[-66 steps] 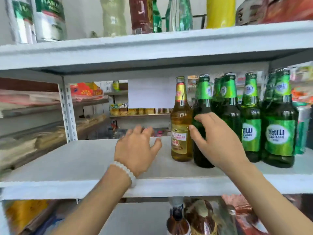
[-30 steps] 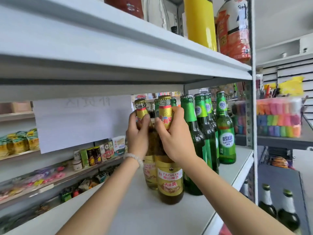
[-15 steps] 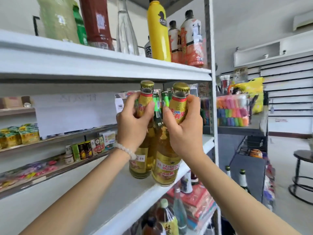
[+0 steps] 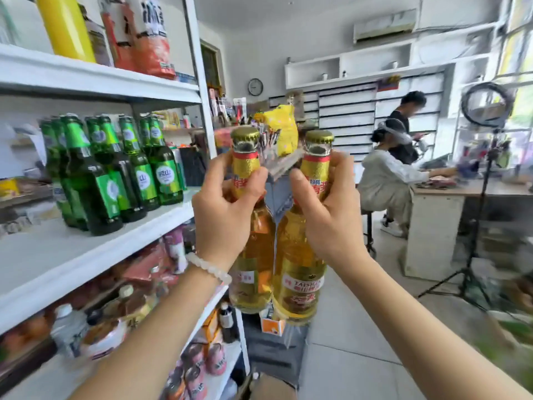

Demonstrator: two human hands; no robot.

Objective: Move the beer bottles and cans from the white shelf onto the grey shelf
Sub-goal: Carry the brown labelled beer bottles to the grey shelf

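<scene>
Two amber bottles, one (image 4: 250, 249) being gripped by the left hand (image 4: 223, 217) and one (image 4: 300, 269) by the right hand (image 4: 328, 217), are being carried clear of the white shelf (image 4: 95, 255), while the green bottles (image 4: 115, 174) are still waiting there.

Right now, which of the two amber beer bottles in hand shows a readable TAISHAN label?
The amber bottle in the right hand: its lower label reads TAISHAN. The left hand's bottle shows only a blurred label.
</scene>
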